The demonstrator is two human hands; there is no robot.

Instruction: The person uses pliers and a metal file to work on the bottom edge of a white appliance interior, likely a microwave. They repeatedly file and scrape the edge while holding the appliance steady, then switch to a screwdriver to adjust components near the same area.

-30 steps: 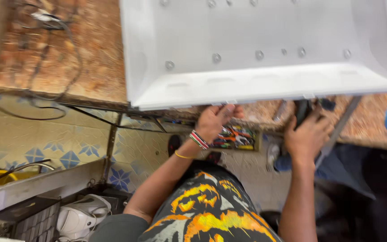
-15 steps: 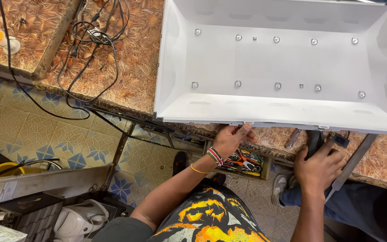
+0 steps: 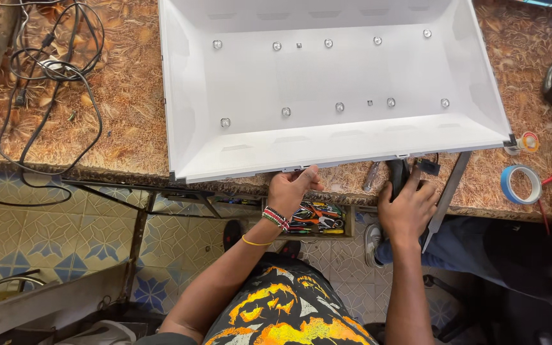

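Observation:
A large white shallow panel tray (image 3: 327, 83) with rows of small round lenses lies on the brown patterned workbench (image 3: 122, 115). My left hand (image 3: 291, 190) pinches the tray's near edge at the middle. My right hand (image 3: 406, 206) is closed around a black-handled tool (image 3: 396, 174) that rests on the bench edge, just right of the tray's near side. Beaded bracelets and a yellow band sit on my left wrist.
Black cables (image 3: 46, 70) lie tangled at the bench's left. A blue tape roll (image 3: 520, 184), a small tape roll (image 3: 529, 141) and a grey metal bar (image 3: 447, 191) sit at the right. An open drawer of tools (image 3: 314, 218) hangs below the bench. Another person's legs (image 3: 480, 249) are at right.
The view has tilted down and shifted, so more of the tray's inside and the bench show. Both hands stay in place at the tray edge and on the tool.

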